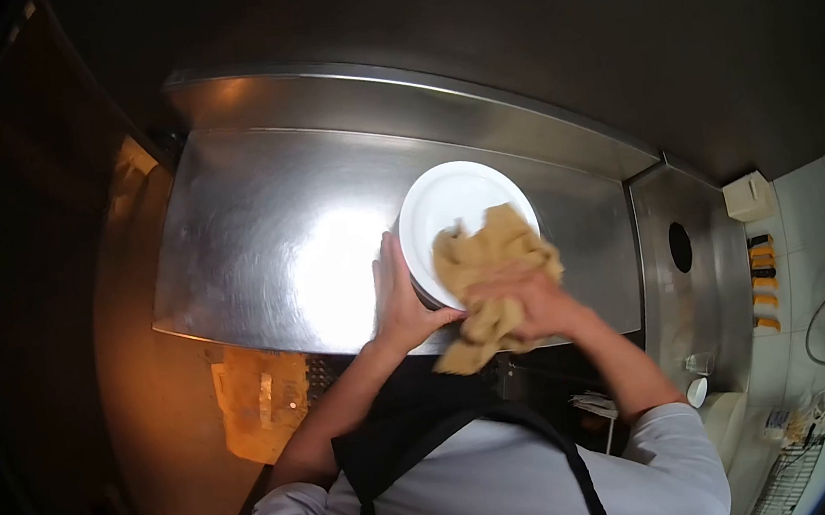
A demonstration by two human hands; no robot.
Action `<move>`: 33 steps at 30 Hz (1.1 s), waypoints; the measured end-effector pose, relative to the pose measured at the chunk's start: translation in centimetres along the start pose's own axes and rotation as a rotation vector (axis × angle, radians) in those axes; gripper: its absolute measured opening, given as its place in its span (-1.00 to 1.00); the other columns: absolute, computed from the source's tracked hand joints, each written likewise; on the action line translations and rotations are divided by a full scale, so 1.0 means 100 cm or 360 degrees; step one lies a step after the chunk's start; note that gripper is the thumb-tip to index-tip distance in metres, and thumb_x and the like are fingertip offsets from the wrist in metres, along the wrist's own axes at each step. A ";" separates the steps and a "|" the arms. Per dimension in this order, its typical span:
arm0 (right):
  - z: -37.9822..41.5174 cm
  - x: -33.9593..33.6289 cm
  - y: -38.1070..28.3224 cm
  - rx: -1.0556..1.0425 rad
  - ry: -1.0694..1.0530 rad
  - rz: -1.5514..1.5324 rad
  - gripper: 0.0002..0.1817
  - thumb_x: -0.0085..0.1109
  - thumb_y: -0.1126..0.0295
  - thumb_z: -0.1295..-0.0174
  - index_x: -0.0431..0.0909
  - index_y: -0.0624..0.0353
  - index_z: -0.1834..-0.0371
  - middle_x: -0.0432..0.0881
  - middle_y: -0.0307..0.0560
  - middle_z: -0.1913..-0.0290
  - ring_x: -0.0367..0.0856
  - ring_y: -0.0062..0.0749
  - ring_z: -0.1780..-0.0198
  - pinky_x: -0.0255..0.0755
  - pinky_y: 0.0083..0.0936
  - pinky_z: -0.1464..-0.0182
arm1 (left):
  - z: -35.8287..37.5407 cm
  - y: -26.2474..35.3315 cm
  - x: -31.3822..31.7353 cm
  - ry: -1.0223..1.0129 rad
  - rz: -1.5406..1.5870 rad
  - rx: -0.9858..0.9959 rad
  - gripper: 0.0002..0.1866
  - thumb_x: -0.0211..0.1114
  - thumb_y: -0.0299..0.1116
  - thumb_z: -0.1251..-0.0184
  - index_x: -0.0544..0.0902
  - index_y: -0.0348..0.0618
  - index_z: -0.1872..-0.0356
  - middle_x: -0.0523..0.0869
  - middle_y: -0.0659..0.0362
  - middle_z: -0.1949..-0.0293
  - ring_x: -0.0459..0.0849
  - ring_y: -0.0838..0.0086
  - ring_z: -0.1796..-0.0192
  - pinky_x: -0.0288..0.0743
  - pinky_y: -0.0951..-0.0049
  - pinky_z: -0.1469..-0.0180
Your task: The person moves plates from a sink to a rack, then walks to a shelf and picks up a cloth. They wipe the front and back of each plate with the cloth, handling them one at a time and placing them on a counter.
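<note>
A white round plate [446, 190] is over the near part of the steel counter [231, 225]. My left hand [405, 303] grips the plate's left and near rim, thumb along the near edge. My right hand [526, 301], slightly blurred, is closed on a tan cloth [495, 240]. The bunched cloth lies against the right part of the plate, and one end hangs past the near rim. Whether other plates are under this one, I cannot tell.
A raised steel ledge [416, 88] runs along the counter's back. To the right is a steel section with a dark round hole [680, 247]. Yellow-handled tools [764, 283] hang on the tiled wall. A small white cup [697, 392] stands at the lower right.
</note>
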State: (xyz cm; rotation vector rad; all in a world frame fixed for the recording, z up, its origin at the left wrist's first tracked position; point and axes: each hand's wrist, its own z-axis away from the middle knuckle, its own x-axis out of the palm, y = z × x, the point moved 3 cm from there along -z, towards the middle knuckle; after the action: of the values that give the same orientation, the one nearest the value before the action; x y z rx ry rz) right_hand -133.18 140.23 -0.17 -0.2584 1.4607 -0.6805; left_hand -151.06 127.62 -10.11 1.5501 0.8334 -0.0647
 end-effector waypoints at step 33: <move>-0.035 -0.038 0.049 0.0615 0.0143 0.0062 -0.25 0.37 0.22 0.03 0.57 -0.04 -0.38 0.70 0.08 -0.20 0.65 0.07 -0.22 0.49 -0.15 -0.35 | -0.003 0.009 0.013 0.0064 0.0457 -0.0027 0.69 0.80 0.14 0.33 -0.33 -0.49 -0.58 0.01 -0.44 -0.56 0.09 -0.24 -0.61 -0.01 -0.04 -0.62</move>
State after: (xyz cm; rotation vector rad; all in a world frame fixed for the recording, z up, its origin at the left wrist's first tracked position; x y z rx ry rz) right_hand -135.11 147.04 -0.17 0.1004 1.3826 -0.9343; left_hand -149.80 128.58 -9.96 1.6449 0.6338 0.1822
